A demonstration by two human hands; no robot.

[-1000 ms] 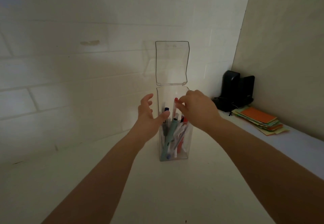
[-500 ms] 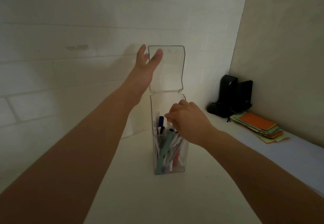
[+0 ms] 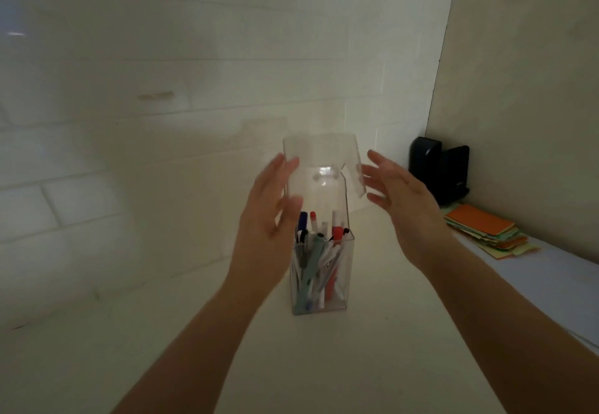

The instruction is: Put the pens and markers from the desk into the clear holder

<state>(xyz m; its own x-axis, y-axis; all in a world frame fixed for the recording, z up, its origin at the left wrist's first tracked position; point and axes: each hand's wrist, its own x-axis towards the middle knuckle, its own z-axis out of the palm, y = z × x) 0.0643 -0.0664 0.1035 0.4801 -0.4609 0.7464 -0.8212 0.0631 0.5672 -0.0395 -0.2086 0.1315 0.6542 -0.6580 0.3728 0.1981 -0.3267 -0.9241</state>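
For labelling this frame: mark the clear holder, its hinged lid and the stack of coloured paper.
clear holder (image 3: 343, 284), head view, on its front wall near the right edge.
hinged lid (image 3: 319, 151), head view, on its upper clear panel.
stack of coloured paper (image 3: 479, 222), head view, on the orange top sheet.

Your left hand (image 3: 269, 216) is motion-blurred at the fingers, and it hides the left wall of the holder (image 3: 340, 271). The lid (image 3: 321, 160) is smeared too; you cannot tell whether either hand touches it. Your right hand (image 3: 398, 196) blurs at its fingertips. Both forearms run off the bottom edge. The pens (image 3: 319, 261) overlap too much to count.
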